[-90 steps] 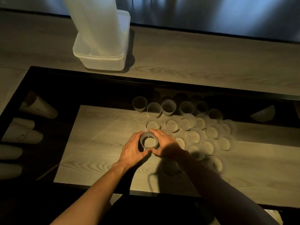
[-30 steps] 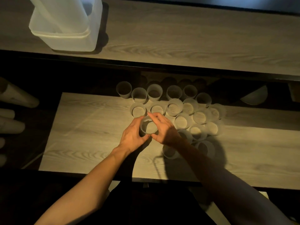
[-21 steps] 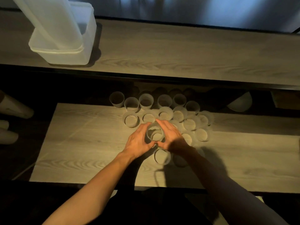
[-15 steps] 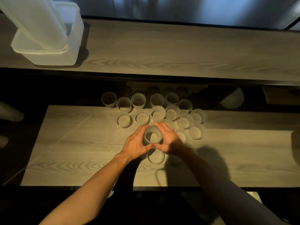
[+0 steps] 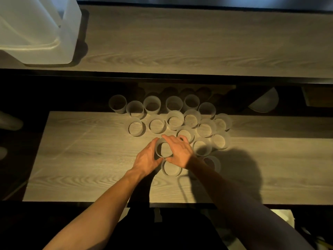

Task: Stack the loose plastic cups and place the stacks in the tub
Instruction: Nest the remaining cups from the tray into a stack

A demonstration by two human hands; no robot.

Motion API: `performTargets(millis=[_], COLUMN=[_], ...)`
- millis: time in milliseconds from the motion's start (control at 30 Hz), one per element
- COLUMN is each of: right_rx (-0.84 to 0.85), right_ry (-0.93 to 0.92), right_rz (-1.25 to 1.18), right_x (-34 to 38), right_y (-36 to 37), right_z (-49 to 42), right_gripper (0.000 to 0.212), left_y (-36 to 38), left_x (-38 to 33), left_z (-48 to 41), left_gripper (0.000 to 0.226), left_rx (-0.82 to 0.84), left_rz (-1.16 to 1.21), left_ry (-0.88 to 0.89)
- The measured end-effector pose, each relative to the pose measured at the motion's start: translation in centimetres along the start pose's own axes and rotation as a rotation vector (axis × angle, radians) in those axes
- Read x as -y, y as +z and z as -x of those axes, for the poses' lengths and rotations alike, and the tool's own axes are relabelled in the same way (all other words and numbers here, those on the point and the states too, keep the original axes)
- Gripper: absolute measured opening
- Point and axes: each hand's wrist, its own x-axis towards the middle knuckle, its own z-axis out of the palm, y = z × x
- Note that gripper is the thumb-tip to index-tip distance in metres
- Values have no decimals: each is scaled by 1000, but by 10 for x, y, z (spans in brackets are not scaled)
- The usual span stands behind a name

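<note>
Now gripping one plastic cup (image 5: 164,149) between left hand (image 5: 146,158) and right hand (image 5: 180,152), both curled round its rim, beside loose cups (image 5: 206,128) on the counter (image 5: 90,159), well apart from tub (image 5: 69,42).

head view | worn on person, looks forward and steeply down | close over table (image 5: 90,159) | single view

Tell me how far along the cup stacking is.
Done: what looks like one tall stack stands in the tub.
In hand: the left hand and right hand grip a cup between them.
Left: many loose cups stand unstacked on the board.
</note>
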Motion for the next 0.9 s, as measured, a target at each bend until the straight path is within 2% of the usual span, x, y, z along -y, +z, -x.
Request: performTargets(millis=[200,467,667,900], right_rx=[-18,117,78,-29], right_ry=[-44,-67,-79,-189], right_rz=[-139,-166,-214,-241], right_x=[9,29,46,45], right_y=[-9,-15,-9,-15], right_z=[0,-7,-25,-8], right_gripper=[99,117,105,100], left_y=[-18,-25,-35,-43], left_x=[4,12,26,21], left_z=[11,22,26,48], left_gripper=[76,79,82,78], left_rx=[-85,-99,-162,-245], left_rz=[36,50,43,22], left_ry=[35,-21,-64,11])
